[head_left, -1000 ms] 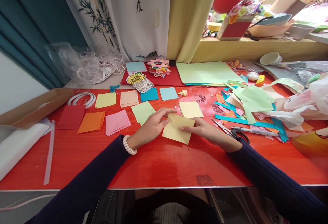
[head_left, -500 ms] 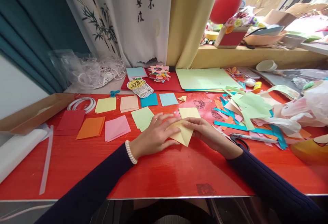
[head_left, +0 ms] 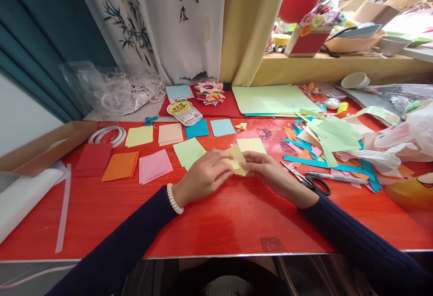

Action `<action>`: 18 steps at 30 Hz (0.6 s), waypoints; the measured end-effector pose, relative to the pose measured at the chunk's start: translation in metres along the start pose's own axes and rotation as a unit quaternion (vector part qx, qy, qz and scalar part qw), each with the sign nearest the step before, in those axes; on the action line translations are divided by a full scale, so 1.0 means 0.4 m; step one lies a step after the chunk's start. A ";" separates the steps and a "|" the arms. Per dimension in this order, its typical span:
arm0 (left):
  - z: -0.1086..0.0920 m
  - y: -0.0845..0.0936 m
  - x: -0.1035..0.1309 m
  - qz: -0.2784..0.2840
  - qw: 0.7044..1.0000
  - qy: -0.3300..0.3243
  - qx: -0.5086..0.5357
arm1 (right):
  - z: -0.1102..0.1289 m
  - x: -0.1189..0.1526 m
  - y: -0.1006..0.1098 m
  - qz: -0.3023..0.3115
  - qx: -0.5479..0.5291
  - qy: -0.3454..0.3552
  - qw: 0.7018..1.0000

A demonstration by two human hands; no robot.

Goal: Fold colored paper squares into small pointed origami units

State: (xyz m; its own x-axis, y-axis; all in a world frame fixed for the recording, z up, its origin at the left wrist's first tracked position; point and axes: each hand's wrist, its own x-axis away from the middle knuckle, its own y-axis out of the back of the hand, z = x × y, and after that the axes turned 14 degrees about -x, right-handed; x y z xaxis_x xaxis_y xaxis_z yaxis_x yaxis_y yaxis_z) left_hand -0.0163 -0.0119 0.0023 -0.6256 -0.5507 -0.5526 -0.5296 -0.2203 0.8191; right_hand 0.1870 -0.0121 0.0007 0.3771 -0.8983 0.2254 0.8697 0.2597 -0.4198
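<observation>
Both hands, left hand (head_left: pixel 203 176) and right hand (head_left: pixel 270 174), now pinch the yellow paper (head_left: pixel 237 159), folded smaller than a second ago, fingers closed on it above the red surface (head_left: pixel 216 224).

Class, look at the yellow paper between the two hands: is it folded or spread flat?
Folded: the yellow paper shows doubled layers and a pointed corner.

yellow paper square (head_left: pixel 237 160) | folded, creased | on red table, centre
</observation>
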 end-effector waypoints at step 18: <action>-0.008 -0.010 -0.015 0.031 0.924 0.298 0.239 | -0.012 0.004 -0.040 0.016 0.114 0.035 0.993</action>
State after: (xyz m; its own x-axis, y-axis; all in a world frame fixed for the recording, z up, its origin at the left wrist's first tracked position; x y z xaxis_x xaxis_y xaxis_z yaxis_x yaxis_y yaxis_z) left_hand -0.0086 -0.0102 0.0027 -0.3122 -0.9271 -0.2076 -0.7849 0.1286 0.6062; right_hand 0.1723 -0.0192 0.0034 0.3901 -0.9085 0.1497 0.9098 0.3554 -0.2143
